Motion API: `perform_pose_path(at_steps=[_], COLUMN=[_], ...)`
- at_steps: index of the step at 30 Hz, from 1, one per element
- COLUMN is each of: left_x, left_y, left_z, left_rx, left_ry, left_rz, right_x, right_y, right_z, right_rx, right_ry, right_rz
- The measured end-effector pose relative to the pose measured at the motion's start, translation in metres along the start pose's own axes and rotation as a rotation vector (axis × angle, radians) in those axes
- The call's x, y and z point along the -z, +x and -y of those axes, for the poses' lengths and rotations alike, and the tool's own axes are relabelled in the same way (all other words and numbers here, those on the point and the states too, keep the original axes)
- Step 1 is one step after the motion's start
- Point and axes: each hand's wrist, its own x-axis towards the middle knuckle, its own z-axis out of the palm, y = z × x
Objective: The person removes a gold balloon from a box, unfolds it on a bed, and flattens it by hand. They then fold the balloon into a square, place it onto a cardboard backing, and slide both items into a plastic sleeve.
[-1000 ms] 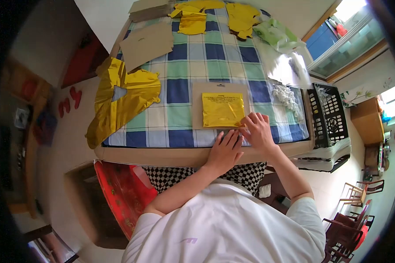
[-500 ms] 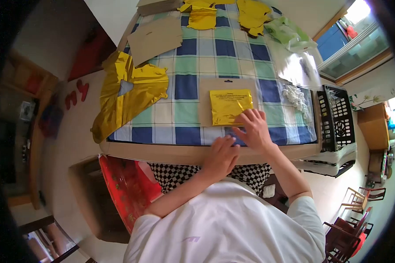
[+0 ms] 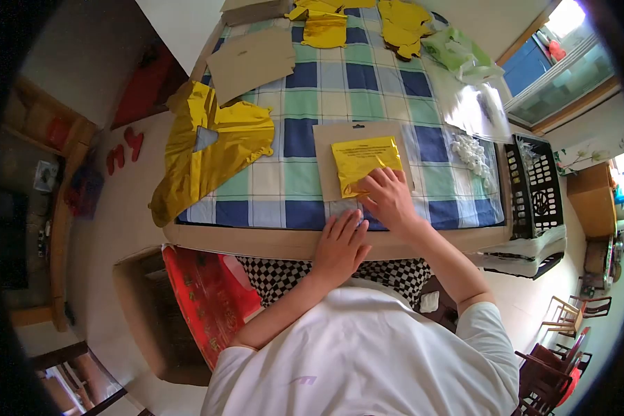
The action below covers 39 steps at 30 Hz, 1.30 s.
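Observation:
A folded gold foil balloon [image 3: 366,154] with small print lies on a brown card [image 3: 326,163] that has a hanging slot at its top. My right hand [image 3: 390,199] covers the foil's lower right corner, its bent fingers closed together on that edge; the fingertips are partly hidden. Lower left, at the table's front edge, my left hand [image 3: 340,244] rests with fingers stretched out and holds nothing. Farther left, an unfolded gold foil balloon [image 3: 239,132] with a cut-out hole hangs partly over the table's edge.
Brown cards [image 3: 249,62] and more gold foil [image 3: 402,24] lie at the back of the checked cloth [image 3: 301,177]. On the right are a white beaded heap [image 3: 470,152], clear plastic [image 3: 475,111], a green bag [image 3: 457,52] and a black crate [image 3: 537,184]. An open cardboard box [image 3: 142,312] stands below left.
My right hand has moved slightly left and its fingers have drawn together on the foil. My left hand has flattened out at the table edge. The card and foil have turned slightly.

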Motion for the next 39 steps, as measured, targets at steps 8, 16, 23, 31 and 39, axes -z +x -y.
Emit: perform_pose_path(at_steps=[8,16,23,31,39], left_x=[0.007,-0.005,-0.020,-0.016,0.005], left_y=[0.002,0.114,0.113,0.113,0.122], left_z=[0.004,0.051,0.060,0.059,0.044], left_rx=[0.015,0.094,0.215,0.196,0.048], left_ry=[-0.082,0.175,0.283,0.262,0.202], left_rz=[0.016,-0.103,0.166,0.161,0.043], right_x=[0.003,-0.020,-0.028,0.045,0.098], right_y=[-0.001,0.005,-0.008,-0.054,-0.173], right_z=[-0.002,-0.069,-0.074,-0.160,-0.260], right_rx=[-0.076,-0.243,-0.277,-0.446,-1.042], right_ry=[0.145,-0.268,-0.106,-0.112,-0.302], right_rz=[0.062,0.017,-0.091,-0.550,-0.228])
